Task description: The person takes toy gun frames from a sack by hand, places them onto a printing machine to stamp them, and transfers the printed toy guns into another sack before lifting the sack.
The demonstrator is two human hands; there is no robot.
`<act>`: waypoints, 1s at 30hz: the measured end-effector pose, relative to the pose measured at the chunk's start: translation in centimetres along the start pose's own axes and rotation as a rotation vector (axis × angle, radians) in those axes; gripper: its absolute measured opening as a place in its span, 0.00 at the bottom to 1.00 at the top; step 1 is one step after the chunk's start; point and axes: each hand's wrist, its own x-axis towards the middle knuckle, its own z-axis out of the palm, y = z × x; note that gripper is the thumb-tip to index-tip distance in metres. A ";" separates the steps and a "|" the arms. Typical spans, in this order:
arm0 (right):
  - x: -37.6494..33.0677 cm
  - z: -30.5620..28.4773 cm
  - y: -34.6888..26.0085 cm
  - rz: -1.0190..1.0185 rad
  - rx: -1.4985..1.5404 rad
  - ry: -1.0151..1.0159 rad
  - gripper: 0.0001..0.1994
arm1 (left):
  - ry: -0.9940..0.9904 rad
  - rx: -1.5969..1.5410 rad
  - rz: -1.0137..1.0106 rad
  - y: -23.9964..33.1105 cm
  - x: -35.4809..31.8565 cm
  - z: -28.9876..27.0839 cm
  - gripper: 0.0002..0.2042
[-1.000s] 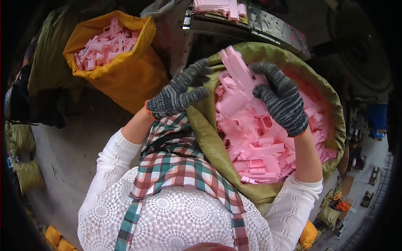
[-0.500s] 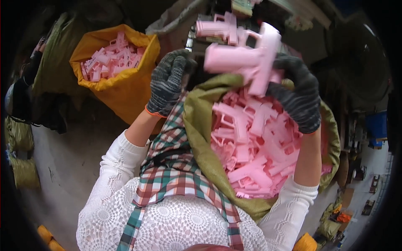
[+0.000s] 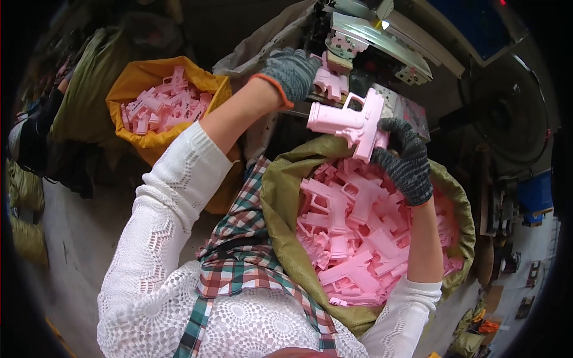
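Observation:
My right hand [image 3: 407,160], in a grey knit glove, grips a pink plastic pistol-shaped moulding [image 3: 349,123] by its handle, held above an olive sack [image 3: 280,203] full of several like pink mouldings [image 3: 358,232]. My left hand [image 3: 290,73], also gloved, is raised higher and closes on another pink moulding [image 3: 329,80] at the metal ledge of a machine [image 3: 382,42].
A yellow sack [image 3: 143,77] with several more pink mouldings [image 3: 161,106] stands at the left. Dark bags and olive sacks [image 3: 24,185] line the far left edge. A large round dark machine part [image 3: 513,119] is on the right. Grey floor lies below left.
Both hands rose out of the olive sack. The left hand carried one pink moulding up to the machine ledge; the right hand still holds its moulding above the sack.

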 end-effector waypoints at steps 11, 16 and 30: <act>7.8 5.8 5.2 -0.158 -0.172 -0.035 0.20 | 0.349 0.412 -0.516 -11.8 -18.3 3.5 0.36; 8.9 5.4 4.7 -0.277 -0.332 0.098 0.17 | 0.182 0.184 -0.417 -13.6 -21.0 5.3 0.35; -12.9 7.8 -3.6 0.052 -0.675 -0.837 0.36 | 0.031 -0.771 0.272 4.2 -18.2 7.5 0.31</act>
